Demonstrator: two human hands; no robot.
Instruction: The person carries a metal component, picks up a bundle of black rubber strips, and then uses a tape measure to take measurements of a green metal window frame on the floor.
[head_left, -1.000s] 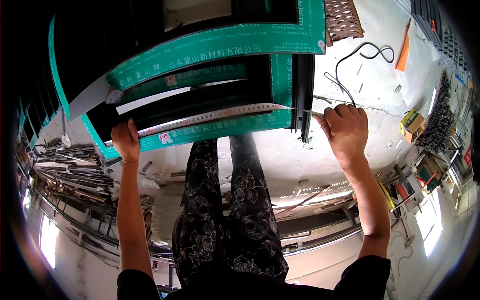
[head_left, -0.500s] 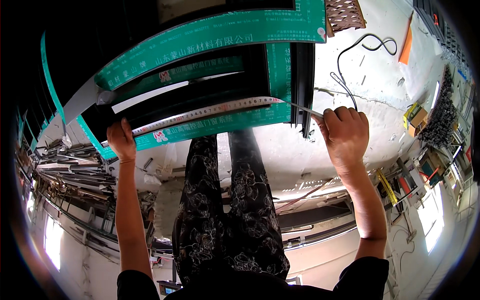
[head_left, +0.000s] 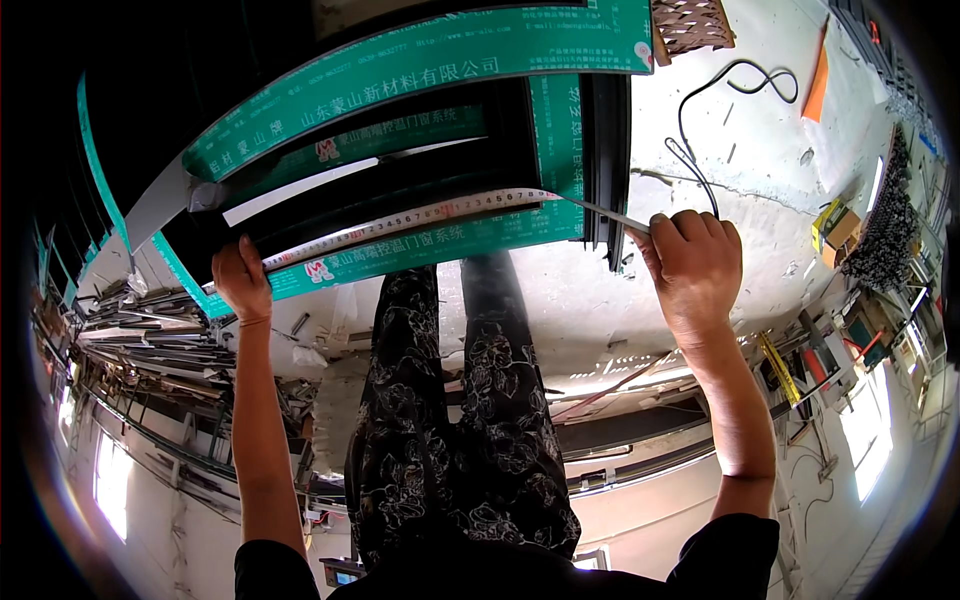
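Observation:
A tape measure (head_left: 420, 217) is stretched along the near rail of a dark window frame (head_left: 390, 247) covered in green printed film. Its blade runs from my left hand to my right, twisting edge-on past the frame's right corner. My left hand (head_left: 242, 279) is closed at the frame's near left corner, pinching the blade's end against the rail. Beyond the right side of the frame, my right hand (head_left: 696, 270) is closed round the other end of the tape. Whatever part of it lies within that fist is hidden.
A black cable (head_left: 684, 130) lies looped on the pale floor (head_left: 640, 310) at right. Piled metal profiles (head_left: 150, 330) fill the left side. An open cardboard box (head_left: 840, 240) and a dark heap (head_left: 885, 215) stand at far right. Another film-covered bar (head_left: 400, 75) crosses the far side.
My view has shifted slightly. Both hands keep their grip, and the tape stays stretched along the rail with little visible movement.

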